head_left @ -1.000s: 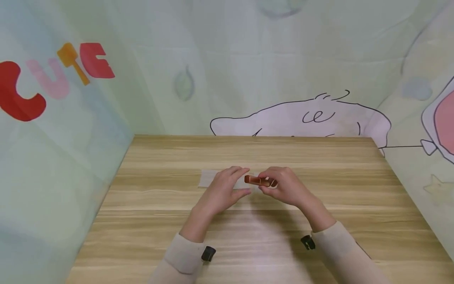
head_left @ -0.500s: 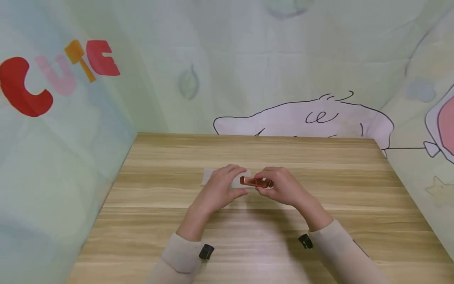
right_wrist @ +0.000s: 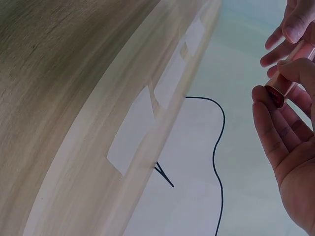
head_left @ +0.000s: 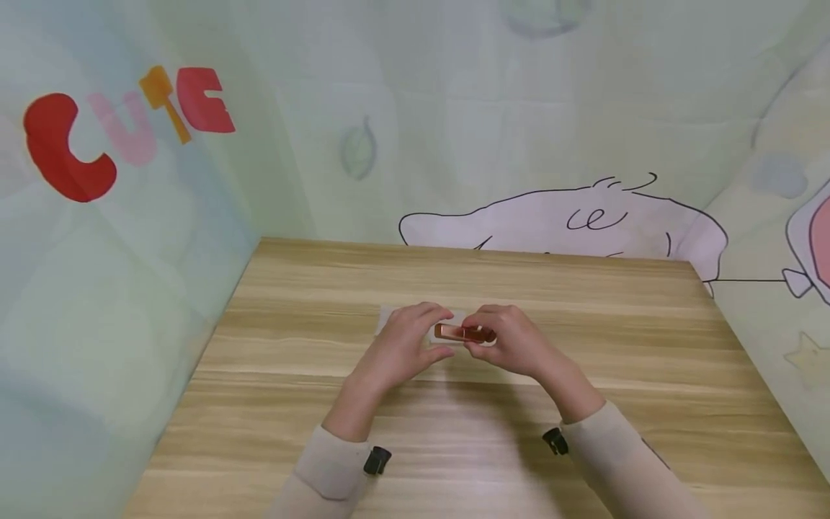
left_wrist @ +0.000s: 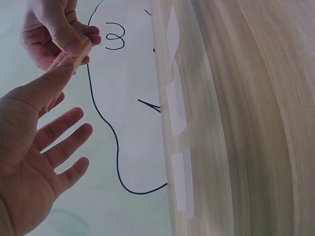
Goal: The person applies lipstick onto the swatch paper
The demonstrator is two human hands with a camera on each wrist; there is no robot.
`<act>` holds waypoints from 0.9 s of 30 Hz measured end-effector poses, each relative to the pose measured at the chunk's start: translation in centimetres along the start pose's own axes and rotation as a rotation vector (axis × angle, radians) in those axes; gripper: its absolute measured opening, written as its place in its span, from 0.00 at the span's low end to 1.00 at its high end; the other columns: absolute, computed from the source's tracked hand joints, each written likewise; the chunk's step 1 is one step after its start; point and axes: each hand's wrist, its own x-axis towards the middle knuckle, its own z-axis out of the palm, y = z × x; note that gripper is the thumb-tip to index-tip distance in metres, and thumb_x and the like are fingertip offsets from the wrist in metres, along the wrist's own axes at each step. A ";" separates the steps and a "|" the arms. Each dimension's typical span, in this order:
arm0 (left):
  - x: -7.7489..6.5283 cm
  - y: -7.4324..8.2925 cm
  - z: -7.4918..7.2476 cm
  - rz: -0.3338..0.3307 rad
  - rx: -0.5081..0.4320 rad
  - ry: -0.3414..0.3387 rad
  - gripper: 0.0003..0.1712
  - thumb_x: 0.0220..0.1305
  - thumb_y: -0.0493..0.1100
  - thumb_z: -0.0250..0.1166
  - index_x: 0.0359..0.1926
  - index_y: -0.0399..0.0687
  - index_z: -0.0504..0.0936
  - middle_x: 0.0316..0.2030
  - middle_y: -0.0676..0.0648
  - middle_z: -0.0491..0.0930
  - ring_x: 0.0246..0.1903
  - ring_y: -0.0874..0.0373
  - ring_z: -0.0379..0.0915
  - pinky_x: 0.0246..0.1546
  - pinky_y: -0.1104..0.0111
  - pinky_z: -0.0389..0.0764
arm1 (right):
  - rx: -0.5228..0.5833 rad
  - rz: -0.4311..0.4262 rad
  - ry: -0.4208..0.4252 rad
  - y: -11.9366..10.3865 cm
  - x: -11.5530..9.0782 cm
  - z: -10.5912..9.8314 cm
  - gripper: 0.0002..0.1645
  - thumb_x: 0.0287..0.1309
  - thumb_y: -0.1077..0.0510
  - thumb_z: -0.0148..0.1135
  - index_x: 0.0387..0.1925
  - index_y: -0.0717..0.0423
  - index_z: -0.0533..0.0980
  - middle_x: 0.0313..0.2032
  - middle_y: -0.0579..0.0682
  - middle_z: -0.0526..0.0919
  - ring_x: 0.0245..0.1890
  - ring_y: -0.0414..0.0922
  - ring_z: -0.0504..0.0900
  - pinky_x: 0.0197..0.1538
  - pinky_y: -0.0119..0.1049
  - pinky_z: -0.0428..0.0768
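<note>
Over the middle of the table my right hand [head_left: 514, 341] pinches a slim, glossy copper-coloured bar [head_left: 449, 332] by its right part, between thumb and fingers. The bar is held in the air; its exact kind does not show. My left hand [head_left: 403, 346] is close by, thumb and fingers spread around the bar's left end, and whether they touch it is hard to tell. In the right wrist view one end of the bar [right_wrist: 274, 96] looks dark red. White paper pieces [left_wrist: 177, 110] lie on the table behind and below the hands, partly hidden by them in the head view.
The wood-grain table [head_left: 324, 404] runs back to a printed cloth wall [head_left: 441, 130] with a cartoon outline and coloured letters. Another cloth side stands along the left table edge. Black clips [head_left: 377, 460] sit at both sleeve cuffs.
The head view has turned slightly left. Both hands have shifted a little left over the table, and the bar's left end reaches slightly further between my left thumb and fingers.
</note>
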 end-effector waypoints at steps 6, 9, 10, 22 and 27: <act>-0.3 0.1 -0.4 -0.016 0.024 -0.013 0.29 0.57 0.50 0.77 0.58 0.46 0.82 0.56 0.48 0.82 0.58 0.49 0.76 0.63 0.53 0.71 | -0.022 -0.019 -0.012 -0.4 0.4 0.2 0.09 0.53 0.65 0.73 0.38 0.59 0.85 0.31 0.46 0.85 0.30 0.36 0.83 0.35 0.28 0.83; -0.5 0.1 -0.6 -0.008 0.035 0.000 0.28 0.58 0.49 0.77 0.57 0.45 0.83 0.54 0.48 0.83 0.57 0.50 0.77 0.63 0.53 0.70 | -0.024 -0.022 -0.023 -0.6 0.6 0.3 0.08 0.54 0.65 0.72 0.38 0.59 0.85 0.32 0.46 0.85 0.30 0.37 0.84 0.35 0.28 0.83; -0.5 0.1 -0.7 -0.003 0.038 0.005 0.27 0.58 0.49 0.77 0.56 0.45 0.83 0.53 0.48 0.83 0.56 0.50 0.77 0.62 0.53 0.71 | -0.026 -0.022 -0.026 -0.6 0.7 0.3 0.08 0.54 0.65 0.72 0.38 0.59 0.85 0.32 0.46 0.85 0.30 0.37 0.84 0.35 0.27 0.83; -1.0 0.1 -0.9 0.034 0.090 0.039 0.16 0.58 0.48 0.77 0.45 0.48 0.87 0.43 0.52 0.85 0.45 0.55 0.79 0.58 0.55 0.73 | -0.097 -0.055 -0.050 -1.5 1.5 0.6 0.08 0.53 0.63 0.73 0.36 0.57 0.85 0.30 0.45 0.84 0.29 0.36 0.82 0.34 0.28 0.82; -1.0 0.2 -1.1 0.050 0.102 0.053 0.14 0.59 0.47 0.76 0.43 0.48 0.87 0.41 0.52 0.85 0.43 0.55 0.80 0.56 0.55 0.74 | -0.119 -0.080 -0.043 -2.0 1.9 0.6 0.08 0.51 0.64 0.74 0.35 0.57 0.85 0.28 0.44 0.82 0.26 0.36 0.79 0.31 0.28 0.79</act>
